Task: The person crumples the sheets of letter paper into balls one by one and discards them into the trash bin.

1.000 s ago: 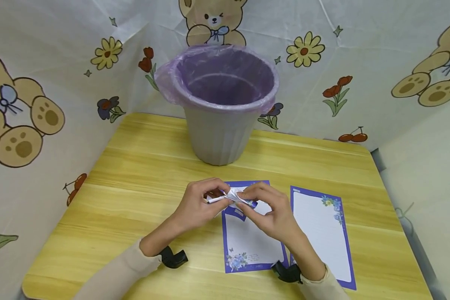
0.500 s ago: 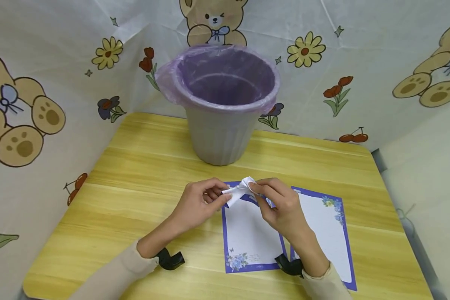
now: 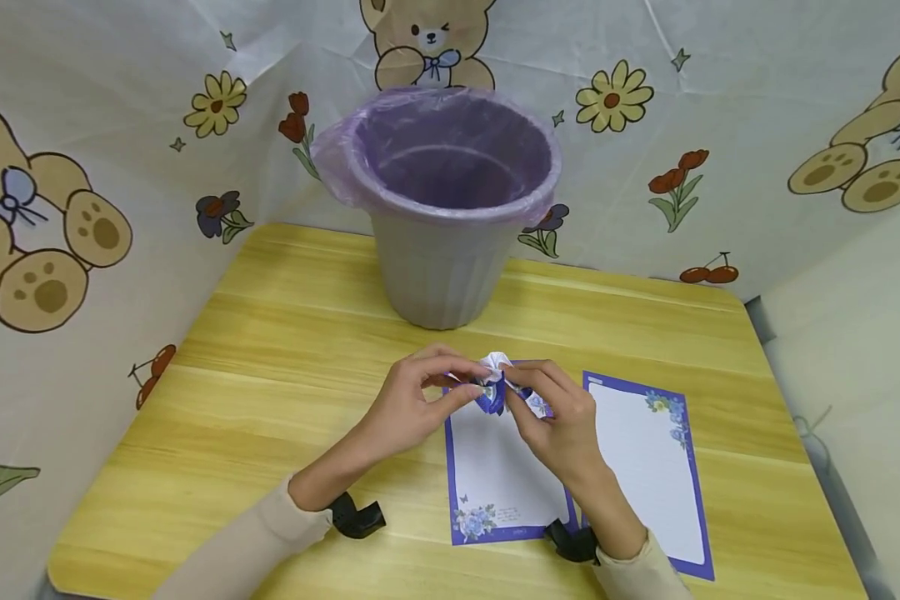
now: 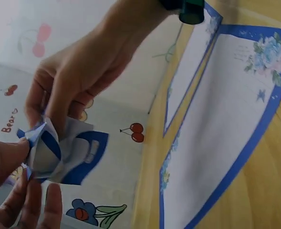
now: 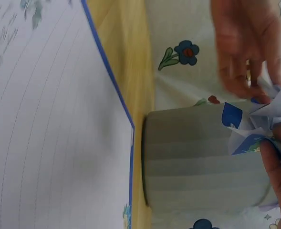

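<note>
A crumpled sheet of notepaper [image 3: 491, 402], white with a blue-purple border, is between my two hands above the table. My left hand [image 3: 412, 404] pinches its left side with thumb and fingertips. On the other side my right hand [image 3: 558, 417] grips it between thumb and fingers. Folds and pointed corners of the wad [image 5: 250, 138] stick out in the right wrist view. A flat, wider flap of the paper [image 4: 90, 155] hangs out in the left wrist view. Beneath the hands lies a flat lined sheet [image 3: 506, 483] with blue flowers, its upper part partly covered by them.
Another bordered sheet [image 3: 645, 467] lies to the right on the wooden table [image 3: 285, 350]. Behind the hands stands a grey bin [image 3: 438, 275] with a purple liner bag [image 3: 345, 167] over its rim. A cloth printed with bears and flowers [image 3: 255, 50] hangs around the table.
Both hands have turned and regripped the crumpled paper, so its blue printed side now faces up more. My left hand has shifted slightly right, towards the right hand.
</note>
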A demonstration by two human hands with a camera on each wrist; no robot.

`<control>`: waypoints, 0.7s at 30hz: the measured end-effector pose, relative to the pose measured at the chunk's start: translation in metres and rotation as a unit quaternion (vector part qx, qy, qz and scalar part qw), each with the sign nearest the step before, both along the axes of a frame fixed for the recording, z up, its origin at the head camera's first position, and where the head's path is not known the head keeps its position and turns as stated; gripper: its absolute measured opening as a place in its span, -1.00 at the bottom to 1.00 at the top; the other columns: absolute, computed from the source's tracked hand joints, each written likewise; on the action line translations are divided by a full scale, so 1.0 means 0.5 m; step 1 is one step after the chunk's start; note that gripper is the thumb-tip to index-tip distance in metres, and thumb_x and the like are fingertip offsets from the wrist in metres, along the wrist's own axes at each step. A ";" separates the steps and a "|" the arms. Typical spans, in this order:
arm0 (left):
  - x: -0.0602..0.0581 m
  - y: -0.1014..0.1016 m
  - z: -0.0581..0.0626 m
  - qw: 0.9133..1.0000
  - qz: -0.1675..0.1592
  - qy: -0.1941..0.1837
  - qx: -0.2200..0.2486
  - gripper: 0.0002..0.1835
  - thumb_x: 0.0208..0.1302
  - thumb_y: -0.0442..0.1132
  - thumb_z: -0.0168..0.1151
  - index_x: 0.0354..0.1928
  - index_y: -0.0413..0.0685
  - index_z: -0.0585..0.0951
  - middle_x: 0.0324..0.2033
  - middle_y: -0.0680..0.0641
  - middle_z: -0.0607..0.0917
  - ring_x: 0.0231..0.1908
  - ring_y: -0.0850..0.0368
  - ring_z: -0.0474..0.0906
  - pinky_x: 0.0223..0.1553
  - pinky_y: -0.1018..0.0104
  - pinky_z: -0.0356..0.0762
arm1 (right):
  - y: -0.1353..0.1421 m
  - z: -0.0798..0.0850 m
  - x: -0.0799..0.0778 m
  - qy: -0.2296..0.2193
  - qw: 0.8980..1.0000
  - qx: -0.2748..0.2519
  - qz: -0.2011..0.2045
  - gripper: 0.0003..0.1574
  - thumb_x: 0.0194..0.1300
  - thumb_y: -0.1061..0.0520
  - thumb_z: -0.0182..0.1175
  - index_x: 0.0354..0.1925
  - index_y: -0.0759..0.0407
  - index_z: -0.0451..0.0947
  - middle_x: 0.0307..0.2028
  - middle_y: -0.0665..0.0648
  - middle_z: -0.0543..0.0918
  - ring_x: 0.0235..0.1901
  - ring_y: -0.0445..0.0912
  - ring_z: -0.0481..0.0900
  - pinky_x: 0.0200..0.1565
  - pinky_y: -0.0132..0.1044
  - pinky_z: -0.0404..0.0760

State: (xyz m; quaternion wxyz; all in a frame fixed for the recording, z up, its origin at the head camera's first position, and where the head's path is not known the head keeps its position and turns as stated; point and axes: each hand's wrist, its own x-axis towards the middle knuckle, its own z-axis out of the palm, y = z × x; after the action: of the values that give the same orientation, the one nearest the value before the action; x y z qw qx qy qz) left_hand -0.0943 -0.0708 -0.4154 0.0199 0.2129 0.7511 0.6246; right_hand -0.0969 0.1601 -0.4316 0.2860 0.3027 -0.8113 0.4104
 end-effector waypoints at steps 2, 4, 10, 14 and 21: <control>-0.002 0.002 -0.007 1.000 0.007 0.010 0.002 -0.84 0.44 -0.19 0.47 0.00 0.16 0.81 0.15 0.00 0.67 0.17 0.15 0.68 0.22 0.19 0.76 | 0.002 0.001 0.001 -0.020 0.999 -0.025 0.018 -0.63 0.09 0.51 0.50 -0.15 0.21 0.81 -0.18 0.15 0.85 -0.15 0.06 0.84 0.09 -0.59 0.69; -0.003 0.003 -0.012 1.000 0.006 0.011 0.017 -0.88 0.41 -0.23 0.49 -0.07 0.12 0.80 0.17 -0.04 0.64 0.17 0.11 0.67 0.25 0.17 0.75 | 0.003 0.003 0.002 -0.042 0.997 -0.053 0.047 -0.61 0.08 0.53 0.49 -0.15 0.20 0.81 -0.19 0.17 0.86 -0.14 -0.01 0.84 0.04 -0.56 0.72; -0.009 0.003 -0.009 0.999 0.006 -0.008 0.036 -0.70 0.39 -0.29 0.49 0.08 0.05 0.63 0.10 -0.05 0.72 0.08 0.07 0.75 0.12 0.27 0.81 | 0.010 0.004 0.015 -0.137 0.969 -0.143 0.149 -0.60 0.32 0.54 0.27 0.06 0.31 0.76 -0.05 0.20 0.83 -0.01 -0.18 0.78 0.03 -0.45 0.78; -0.011 -0.001 -0.005 0.999 -0.010 -0.010 0.037 -0.59 0.39 -0.33 0.48 0.23 0.02 0.65 0.08 -0.06 0.75 0.08 0.08 0.73 0.13 0.28 0.80 | 0.015 0.004 0.016 -0.196 0.949 -0.167 0.182 -0.62 0.55 0.48 0.06 0.13 0.36 0.73 -0.03 0.04 0.79 -0.08 -0.22 0.67 -0.14 -0.48 0.67; 0.000 0.002 0.000 0.998 -0.039 0.038 0.041 -0.67 0.35 -0.36 0.51 0.11 -0.05 0.72 0.01 -0.06 0.76 0.05 0.10 0.75 0.14 0.23 0.81 | 0.027 0.004 0.004 -0.379 0.883 -0.180 0.210 -0.44 0.50 0.32 0.31 0.39 0.33 0.49 0.05 0.00 0.69 -0.03 -0.16 0.67 -0.07 -0.38 0.77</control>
State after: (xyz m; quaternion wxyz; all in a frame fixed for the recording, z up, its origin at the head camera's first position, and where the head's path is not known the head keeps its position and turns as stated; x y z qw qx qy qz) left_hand -0.0943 -0.0697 -0.4155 0.0073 0.2660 0.7164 0.6450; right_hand -0.0948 0.1738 -0.4298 -0.0865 0.2312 -0.6872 0.6833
